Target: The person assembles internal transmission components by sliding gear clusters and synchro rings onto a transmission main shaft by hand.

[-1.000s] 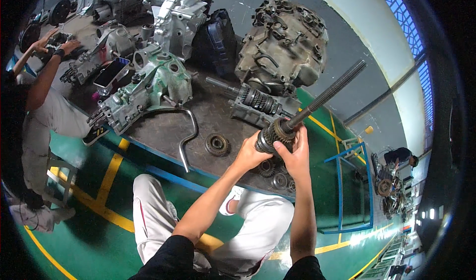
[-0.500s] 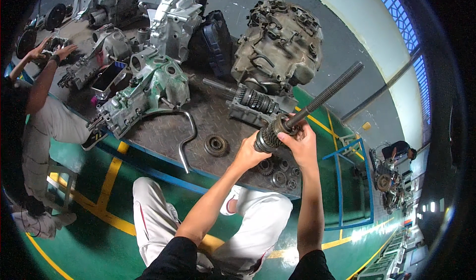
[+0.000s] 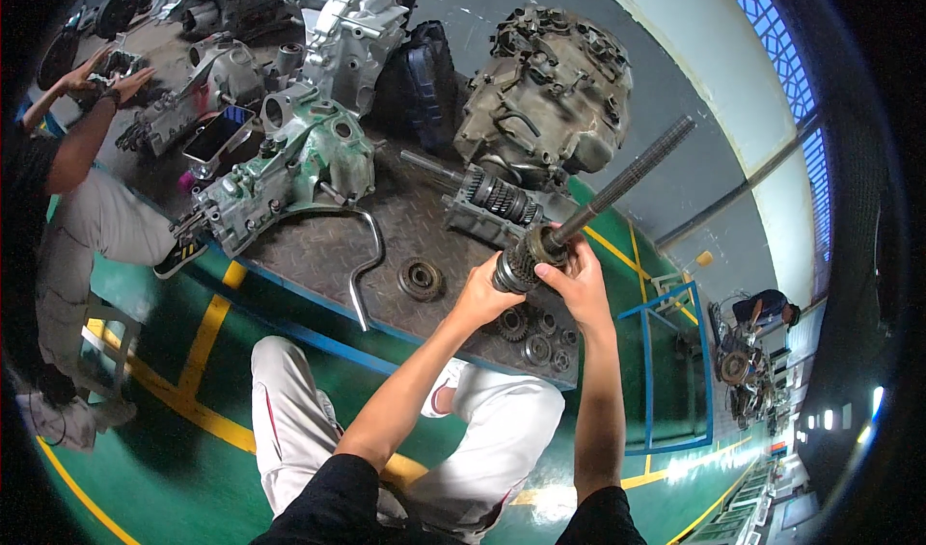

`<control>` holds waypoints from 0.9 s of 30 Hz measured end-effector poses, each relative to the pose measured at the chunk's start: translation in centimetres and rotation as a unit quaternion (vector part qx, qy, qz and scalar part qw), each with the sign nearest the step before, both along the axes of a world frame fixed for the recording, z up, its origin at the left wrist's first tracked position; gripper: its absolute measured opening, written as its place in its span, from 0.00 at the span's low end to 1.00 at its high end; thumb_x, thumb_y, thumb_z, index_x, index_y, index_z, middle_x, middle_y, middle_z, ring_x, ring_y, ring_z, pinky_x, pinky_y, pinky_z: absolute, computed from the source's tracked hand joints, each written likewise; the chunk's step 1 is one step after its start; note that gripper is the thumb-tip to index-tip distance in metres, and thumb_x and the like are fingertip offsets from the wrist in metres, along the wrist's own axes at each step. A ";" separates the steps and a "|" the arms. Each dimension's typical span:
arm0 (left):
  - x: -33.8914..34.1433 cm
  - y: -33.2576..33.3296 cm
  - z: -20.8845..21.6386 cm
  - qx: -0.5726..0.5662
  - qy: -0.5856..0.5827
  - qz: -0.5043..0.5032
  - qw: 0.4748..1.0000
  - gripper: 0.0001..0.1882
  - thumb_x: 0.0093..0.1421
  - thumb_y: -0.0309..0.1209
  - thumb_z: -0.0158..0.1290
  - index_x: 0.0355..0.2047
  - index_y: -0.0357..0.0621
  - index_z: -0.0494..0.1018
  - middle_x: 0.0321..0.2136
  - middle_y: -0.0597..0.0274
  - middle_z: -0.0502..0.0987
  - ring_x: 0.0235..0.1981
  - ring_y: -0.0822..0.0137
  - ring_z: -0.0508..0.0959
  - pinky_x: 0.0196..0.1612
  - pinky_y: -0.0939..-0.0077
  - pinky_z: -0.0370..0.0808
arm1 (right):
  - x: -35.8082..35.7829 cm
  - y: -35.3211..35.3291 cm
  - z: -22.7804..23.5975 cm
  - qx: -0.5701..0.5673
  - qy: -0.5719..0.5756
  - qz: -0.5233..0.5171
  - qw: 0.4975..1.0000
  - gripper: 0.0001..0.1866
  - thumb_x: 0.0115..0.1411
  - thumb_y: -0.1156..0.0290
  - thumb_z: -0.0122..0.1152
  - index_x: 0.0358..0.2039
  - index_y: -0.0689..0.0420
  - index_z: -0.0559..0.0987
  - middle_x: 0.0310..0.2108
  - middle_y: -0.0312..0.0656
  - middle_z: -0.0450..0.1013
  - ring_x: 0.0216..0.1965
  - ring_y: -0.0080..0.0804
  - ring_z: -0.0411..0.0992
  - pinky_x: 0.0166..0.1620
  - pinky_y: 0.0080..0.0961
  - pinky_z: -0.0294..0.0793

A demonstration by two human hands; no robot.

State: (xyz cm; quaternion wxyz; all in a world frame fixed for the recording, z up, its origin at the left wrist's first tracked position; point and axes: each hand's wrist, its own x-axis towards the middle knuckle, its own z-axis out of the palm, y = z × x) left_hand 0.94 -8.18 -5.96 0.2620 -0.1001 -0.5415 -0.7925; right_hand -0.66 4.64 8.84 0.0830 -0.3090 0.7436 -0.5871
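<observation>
Between my hands is a gear shaft (image 3: pixel 629 175), its long splined end pointing up and to the right. My left hand (image 3: pixel 485 297) is closed around the gears at the shaft's lower end. My right hand (image 3: pixel 581 280) grips the same stack higher up, thumb pressed against the near side and fingers wrapped behind it. Just beyond, a second gear shaft (image 3: pixel 494 196) lies in an open metal housing (image 3: pixel 475 225). Several loose gears (image 3: pixel 537 350) lie below my hands at the bench edge. A ring-shaped gear (image 3: pixel 421 279) rests farther left.
A bent metal bar (image 3: pixel 370 256) lies on the steel bench (image 3: pixel 309 267), beside a green-stained gearbox case (image 3: pixel 333 149). Behind stand a large brown gearbox (image 3: pixel 550 92) and a black case (image 3: pixel 424 77). Another person's hands (image 3: pixel 123 84) work at far left. A blue frame (image 3: pixel 648 381) stands right.
The view has shifted slightly, so the bench parts sit a little differently in it. Both my hands keep their grip on the gear shaft, which stays at nearly the same tilt.
</observation>
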 end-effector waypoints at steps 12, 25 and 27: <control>0.2 0.0 0.3 -0.022 -0.005 -0.013 1.000 0.30 0.45 0.27 0.69 0.51 0.38 0.76 0.37 0.59 0.83 0.39 0.72 0.81 0.47 0.71 0.78 | -0.4 0.0 -1.6 -0.002 0.049 -0.068 0.996 0.36 0.52 0.74 0.79 0.60 0.65 0.72 0.51 0.41 0.76 0.53 0.30 0.74 0.62 0.30 0.71; 0.5 0.2 0.3 -0.033 -0.008 0.013 0.999 0.28 0.45 0.23 0.68 0.50 0.38 0.76 0.38 0.55 0.85 0.40 0.68 0.83 0.48 0.69 0.78 | -0.2 -0.7 7.0 -0.062 0.130 -0.113 0.983 0.29 0.59 0.73 0.71 0.58 0.69 0.73 0.50 0.46 0.78 0.52 0.42 0.79 0.59 0.36 0.77; 0.7 0.2 0.5 -0.038 -0.021 0.014 0.999 0.28 0.45 0.23 0.68 0.49 0.38 0.77 0.38 0.56 0.85 0.40 0.69 0.83 0.48 0.70 0.78 | 0.0 -0.5 6.5 -0.043 0.121 -0.113 0.985 0.31 0.57 0.71 0.73 0.59 0.67 0.73 0.51 0.44 0.77 0.52 0.37 0.78 0.59 0.33 0.75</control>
